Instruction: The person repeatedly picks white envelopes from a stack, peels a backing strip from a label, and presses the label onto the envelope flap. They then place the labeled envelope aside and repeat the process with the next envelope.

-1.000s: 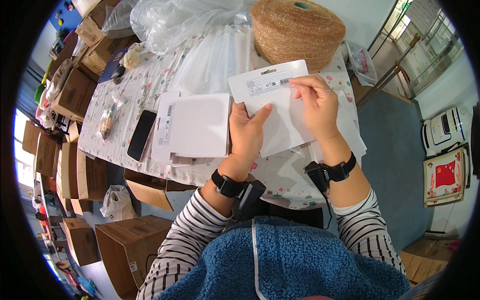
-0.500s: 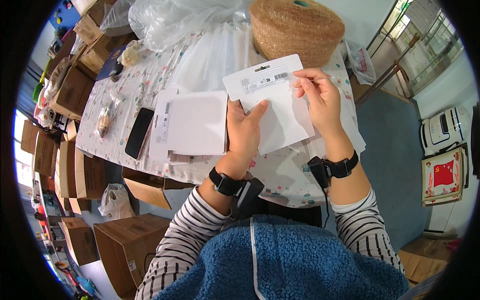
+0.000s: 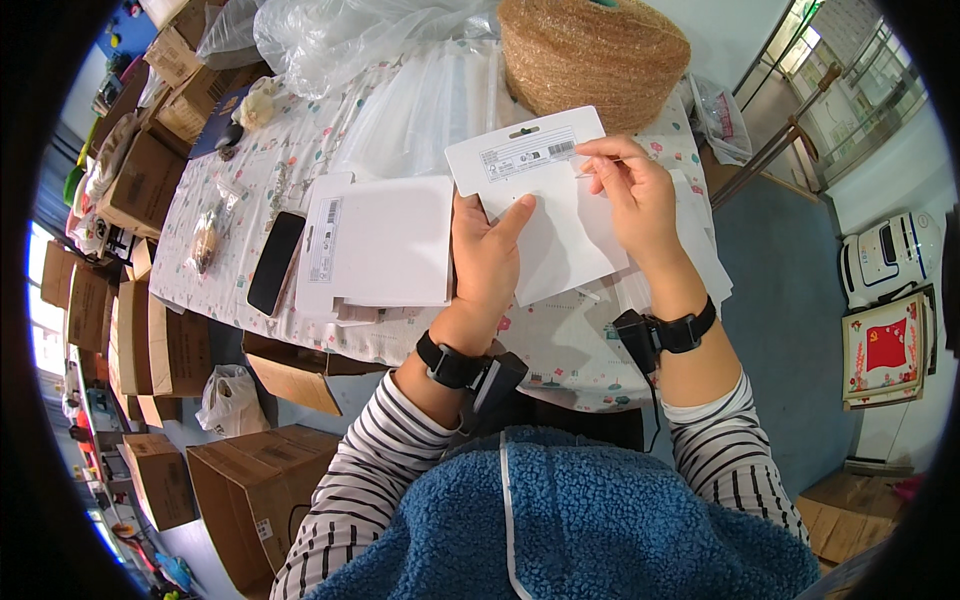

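A white cardboard hang card [image 3: 565, 235], with a slotted hole at its top and a printed label below, lies tilted in front of me. My left hand [image 3: 485, 245] grips its left edge, thumb on top and the other fingers underneath. Over the card's right side, my right hand [image 3: 635, 190] has thumb and fingertips pinched together by the label's right end. Whatever they pinch, if anything, is too small to make out. To the left of my left hand rests a stack of similar white cards [image 3: 395, 240], and more white cards [image 3: 690, 240] lie under my right hand.
A phone [image 3: 277, 264] lies left of the stack. Farther back are clear plastic bags [image 3: 410, 120] and a large brown spool [image 3: 595, 60]. Cardboard boxes [image 3: 265, 490] crowd the floor on the left. A metal rail [image 3: 775, 145] stands at the right.
My right fingertips have shifted slightly left, closer over the end of the label. My left hand keeps its grip on the hang card, which has hardly moved.
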Motion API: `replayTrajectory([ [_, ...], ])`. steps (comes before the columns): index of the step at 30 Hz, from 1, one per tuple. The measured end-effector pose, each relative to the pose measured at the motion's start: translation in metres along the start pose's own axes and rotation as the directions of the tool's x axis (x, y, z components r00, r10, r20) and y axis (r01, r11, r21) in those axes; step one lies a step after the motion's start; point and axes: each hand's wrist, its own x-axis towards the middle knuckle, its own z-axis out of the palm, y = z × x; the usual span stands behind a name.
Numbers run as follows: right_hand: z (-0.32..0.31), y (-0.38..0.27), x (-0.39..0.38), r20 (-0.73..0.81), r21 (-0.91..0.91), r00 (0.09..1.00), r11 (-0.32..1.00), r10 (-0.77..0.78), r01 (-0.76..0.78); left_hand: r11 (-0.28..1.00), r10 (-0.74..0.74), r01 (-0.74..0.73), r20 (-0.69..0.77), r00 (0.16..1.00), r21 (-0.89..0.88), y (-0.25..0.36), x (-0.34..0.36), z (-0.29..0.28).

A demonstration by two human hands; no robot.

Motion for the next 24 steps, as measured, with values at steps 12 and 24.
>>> replayTrajectory([
  [12,0.0001,0.0016,-0.0016,-0.012,0.049,1.000,0.999,-0.014,0.015,1.000,0.010,-0.010,0.010,1.000,0.026,-0.0003,0.0006,-0.0008],
  [24,0.0018,0.0010,-0.0008,-0.001,-0.090,0.997,0.993,-0.079,0.079,0.998,0.039,-0.040,0.024,0.999,0.046,-0.0029,0.0020,-0.0021],
])
